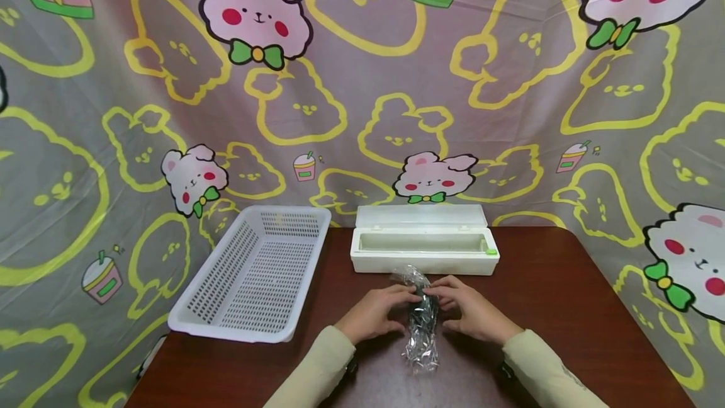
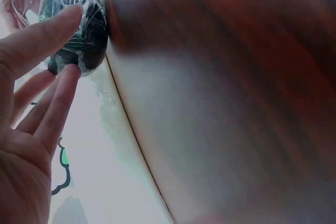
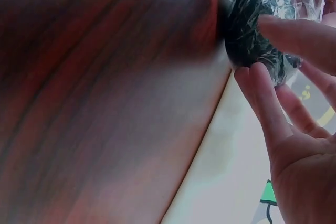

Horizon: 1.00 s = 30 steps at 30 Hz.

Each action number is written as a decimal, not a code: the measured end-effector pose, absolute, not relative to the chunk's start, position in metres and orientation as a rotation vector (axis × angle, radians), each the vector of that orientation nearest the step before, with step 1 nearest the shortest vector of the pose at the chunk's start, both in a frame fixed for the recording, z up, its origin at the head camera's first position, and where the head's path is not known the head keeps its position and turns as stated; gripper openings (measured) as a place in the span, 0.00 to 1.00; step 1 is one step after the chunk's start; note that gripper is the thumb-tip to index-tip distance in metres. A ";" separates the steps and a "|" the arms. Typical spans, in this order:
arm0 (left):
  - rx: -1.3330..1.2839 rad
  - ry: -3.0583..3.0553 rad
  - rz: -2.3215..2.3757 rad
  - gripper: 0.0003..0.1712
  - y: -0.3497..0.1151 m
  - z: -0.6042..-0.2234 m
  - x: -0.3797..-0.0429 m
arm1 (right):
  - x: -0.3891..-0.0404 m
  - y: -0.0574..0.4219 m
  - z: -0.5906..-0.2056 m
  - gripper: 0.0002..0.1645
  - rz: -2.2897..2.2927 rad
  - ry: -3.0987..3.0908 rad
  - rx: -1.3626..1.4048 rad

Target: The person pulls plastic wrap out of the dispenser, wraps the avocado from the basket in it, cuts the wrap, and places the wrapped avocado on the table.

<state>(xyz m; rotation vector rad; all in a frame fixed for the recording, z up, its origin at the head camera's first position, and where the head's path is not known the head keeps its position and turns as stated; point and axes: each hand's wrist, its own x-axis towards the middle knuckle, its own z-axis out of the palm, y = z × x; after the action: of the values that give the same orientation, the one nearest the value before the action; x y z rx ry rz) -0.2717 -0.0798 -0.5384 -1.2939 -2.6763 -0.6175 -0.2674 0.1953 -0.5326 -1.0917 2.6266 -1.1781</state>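
Observation:
A long, dark green thing in crinkled clear plastic film (image 1: pixel 423 317) lies on the table in front of me, its film bunched loosely at both ends. Its kind is hard to tell through the wrap. From the left, my left hand (image 1: pixel 378 312) touches its far part with fingertips. My right hand (image 1: pixel 472 310) does the same from the right. In the head view both thumbs stand slightly off the film. The left wrist view shows the rounded dark bundle (image 2: pixel 79 40) beside nearly straight fingers. The right wrist view shows the wrapped bundle (image 3: pixel 252 30) at the right fingertips.
Just beyond the hands stands a long white box (image 1: pixel 425 263) with its lid raised and a small green piece (image 1: pixel 491 252) at its right end. To the left is a white perforated plastic basket (image 1: pixel 187 313). A patterned cloth (image 1: pixel 362 80) hangs behind the brown table (image 1: pixel 566 332).

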 end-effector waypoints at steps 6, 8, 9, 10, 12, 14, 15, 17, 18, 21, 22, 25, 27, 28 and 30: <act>-1.365 -2.615 -0.575 0.38 -0.080 -0.538 -0.272 | -0.260 0.195 -0.531 0.46 -1.093 2.670 -1.090; -1.376 -2.603 -0.558 0.38 -0.080 -0.538 -0.271 | -0.258 0.194 -0.532 0.48 -1.059 2.692 -1.101; -1.375 -2.601 -0.550 0.38 -0.080 -0.539 -0.272 | -0.257 0.194 -0.533 0.49 -1.040 2.704 -1.100; -1.371 -2.599 -0.545 0.39 -0.080 -0.539 -0.272 | -0.257 0.193 -0.533 0.50 -1.017 2.716 -1.101; -1.351 -2.611 -0.563 0.39 -0.080 -0.540 -0.272 | -0.257 0.192 -0.535 0.52 -0.983 2.737 -1.109; -1.323 -2.637 -0.620 0.40 -0.079 -0.540 -0.273 | -0.257 0.190 -0.536 0.55 -0.947 2.761 -1.125; -1.307 -2.651 -0.652 0.40 -0.079 -0.541 -0.273 | -0.257 0.189 -0.536 0.56 -0.925 2.778 -1.130; -1.274 -2.683 -0.719 0.41 -0.078 -0.542 -0.274 | -0.256 0.186 -0.538 0.58 -0.894 2.811 -1.149; -1.260 -2.698 -0.741 0.41 -0.078 -0.542 -0.274 | -0.256 0.184 -0.539 0.59 -0.869 2.834 -1.153; -1.233 -2.731 -0.754 0.42 -0.077 -0.541 -0.274 | -0.255 0.180 -0.539 0.60 -0.777 2.909 -1.157; -1.227 -2.740 -0.750 0.42 -0.077 -0.541 -0.274 | -0.255 0.178 -0.540 0.60 -0.744 2.931 -1.153; -1.217 -2.761 -0.722 0.43 -0.076 -0.539 -0.274 | -0.255 0.175 -0.539 0.59 -0.683 2.970 -1.128; -1.216 -2.768 -0.699 0.43 -0.076 -0.538 -0.273 | -0.255 0.173 -0.539 0.56 -0.681 2.971 -1.102; -1.215 -2.772 -0.686 0.43 -0.076 -0.537 -0.273 | -0.255 0.173 -0.539 0.55 -0.692 2.968 -1.092; -1.214 -2.780 -0.661 0.43 -0.075 -0.536 -0.272 | -0.255 0.173 -0.538 0.51 -0.716 2.957 -1.074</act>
<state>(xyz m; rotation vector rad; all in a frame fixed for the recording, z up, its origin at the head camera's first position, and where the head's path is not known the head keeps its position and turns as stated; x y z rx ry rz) -0.2721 -0.0751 -0.5364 -1.2137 -2.7797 -0.6609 -0.2554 0.1731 -0.5379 -1.0741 2.9574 -0.7159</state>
